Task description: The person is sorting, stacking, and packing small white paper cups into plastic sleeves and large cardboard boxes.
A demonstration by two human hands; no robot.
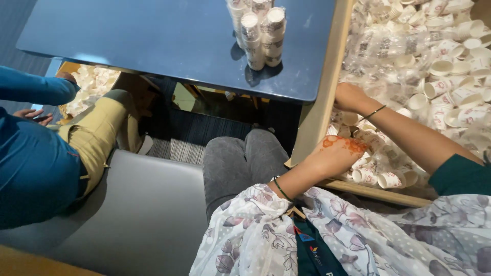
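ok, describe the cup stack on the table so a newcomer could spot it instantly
Start at the dark blue table across the top of the head view. Near its right edge stands a cluster of stacked white paper cups, tall columns pressed together. Unlike the loose cups jumbled in the wooden-edged bin to the right, where both hands reach, these are nested and upright.

Looks like a commercial sorting/packing spot set up in an office or café-type room. Evidence: dark blue table (179, 41) with stacked paper cups (258, 33) at the far side, big wood-framed bin (319, 110) on the right full of loose paper cups (440, 66), grey bench seat (143, 214) near left, striped carpet (176, 140), a 2nd person (36, 153) seated left.
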